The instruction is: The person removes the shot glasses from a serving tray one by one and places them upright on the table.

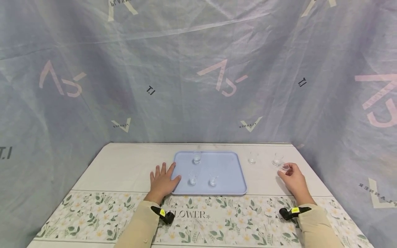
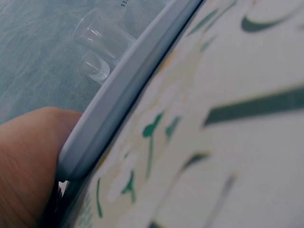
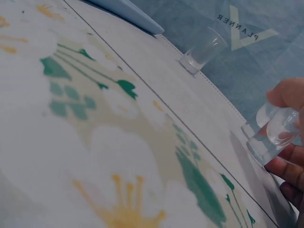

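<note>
My right hand pinches a small clear shot glass between thumb and fingers at the right of the table. In the right wrist view that shot glass is tilted. Just behind it stands another clear shot glass, and a further shot glass stands to its left. My left hand, fingers spread and straight, rests at the left edge of the light blue tray. On the tray are three shot glasses, one at the back and two toward the front, left and right.
A white tablecloth with a floral band along the front covers the table. Grey-blue printed fabric hangs behind and at both sides. Table surface lies between the tray and the glasses at the right.
</note>
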Action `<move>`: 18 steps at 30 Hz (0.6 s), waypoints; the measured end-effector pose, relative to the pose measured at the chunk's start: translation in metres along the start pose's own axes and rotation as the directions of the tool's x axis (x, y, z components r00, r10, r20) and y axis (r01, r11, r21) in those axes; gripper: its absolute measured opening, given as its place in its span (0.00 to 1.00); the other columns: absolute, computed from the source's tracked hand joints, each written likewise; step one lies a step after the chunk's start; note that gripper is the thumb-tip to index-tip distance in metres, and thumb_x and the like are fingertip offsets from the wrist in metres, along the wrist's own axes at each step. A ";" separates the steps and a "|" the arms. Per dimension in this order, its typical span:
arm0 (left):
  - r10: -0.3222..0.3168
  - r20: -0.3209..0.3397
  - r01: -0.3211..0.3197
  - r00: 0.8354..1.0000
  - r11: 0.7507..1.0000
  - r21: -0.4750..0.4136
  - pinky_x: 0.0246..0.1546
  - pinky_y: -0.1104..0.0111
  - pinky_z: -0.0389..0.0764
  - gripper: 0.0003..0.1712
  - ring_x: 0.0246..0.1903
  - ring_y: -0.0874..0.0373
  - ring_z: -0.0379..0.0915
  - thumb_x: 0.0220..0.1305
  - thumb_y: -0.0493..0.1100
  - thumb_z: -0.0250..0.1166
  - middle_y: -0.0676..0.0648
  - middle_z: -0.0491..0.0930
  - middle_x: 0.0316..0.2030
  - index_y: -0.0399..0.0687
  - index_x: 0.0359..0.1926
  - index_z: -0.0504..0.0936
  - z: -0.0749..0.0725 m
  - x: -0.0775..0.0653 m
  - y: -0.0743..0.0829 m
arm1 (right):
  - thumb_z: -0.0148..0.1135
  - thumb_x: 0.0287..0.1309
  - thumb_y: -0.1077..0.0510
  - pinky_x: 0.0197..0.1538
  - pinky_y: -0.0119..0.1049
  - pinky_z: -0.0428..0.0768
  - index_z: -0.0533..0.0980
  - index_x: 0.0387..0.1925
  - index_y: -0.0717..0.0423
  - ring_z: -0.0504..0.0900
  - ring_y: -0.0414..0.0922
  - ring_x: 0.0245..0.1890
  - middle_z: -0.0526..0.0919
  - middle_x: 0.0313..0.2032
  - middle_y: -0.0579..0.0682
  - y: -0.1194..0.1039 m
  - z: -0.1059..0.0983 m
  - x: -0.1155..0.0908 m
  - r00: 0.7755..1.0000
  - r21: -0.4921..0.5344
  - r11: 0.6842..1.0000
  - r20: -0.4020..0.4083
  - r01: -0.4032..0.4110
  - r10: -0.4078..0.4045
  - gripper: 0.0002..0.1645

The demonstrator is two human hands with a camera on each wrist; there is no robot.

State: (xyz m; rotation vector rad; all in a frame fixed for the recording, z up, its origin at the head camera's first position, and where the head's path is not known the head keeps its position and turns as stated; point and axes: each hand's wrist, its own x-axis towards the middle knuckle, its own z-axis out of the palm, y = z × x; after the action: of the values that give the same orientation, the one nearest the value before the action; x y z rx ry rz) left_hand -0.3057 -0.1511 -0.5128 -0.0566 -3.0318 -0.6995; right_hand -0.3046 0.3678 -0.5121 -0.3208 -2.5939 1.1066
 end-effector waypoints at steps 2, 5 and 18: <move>0.005 -0.004 -0.005 1.000 1.000 -0.004 0.71 0.34 0.31 0.42 0.77 0.31 0.30 0.72 0.63 0.54 0.33 0.43 0.79 0.57 0.80 0.55 0.001 0.000 0.000 | 0.61 0.69 0.47 0.54 0.58 0.73 0.59 0.70 0.65 0.72 0.64 0.57 0.71 0.59 0.69 -0.001 0.000 -0.002 1.000 0.033 0.999 0.016 -0.002 0.001 0.40; 0.003 -0.009 -0.003 1.000 1.000 -0.003 0.71 0.35 0.31 0.42 0.77 0.31 0.30 0.72 0.63 0.54 0.33 0.43 0.79 0.57 0.80 0.55 0.001 -0.001 -0.001 | 0.60 0.70 0.45 0.58 0.60 0.71 0.55 0.73 0.64 0.71 0.65 0.60 0.68 0.63 0.69 -0.005 -0.001 -0.002 1.000 0.090 0.996 -0.007 0.018 -0.017 0.43; 0.004 0.010 -0.004 1.000 1.000 -0.008 0.70 0.34 0.28 0.43 0.77 0.32 0.25 0.72 0.66 0.52 0.36 0.39 0.80 0.61 0.81 0.52 0.013 0.010 -0.011 | 0.63 0.68 0.55 0.65 0.60 0.65 0.66 0.67 0.63 0.70 0.61 0.62 0.72 0.60 0.64 -0.061 0.009 0.000 0.954 0.200 0.953 -0.241 0.226 -0.176 0.32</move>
State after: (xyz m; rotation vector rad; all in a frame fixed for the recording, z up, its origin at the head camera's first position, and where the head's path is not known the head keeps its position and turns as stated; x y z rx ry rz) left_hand -0.3162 -0.1552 -0.5289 -0.0664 -3.0379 -0.7135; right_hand -0.3131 0.3206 -0.4732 -0.1134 -2.2242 1.2022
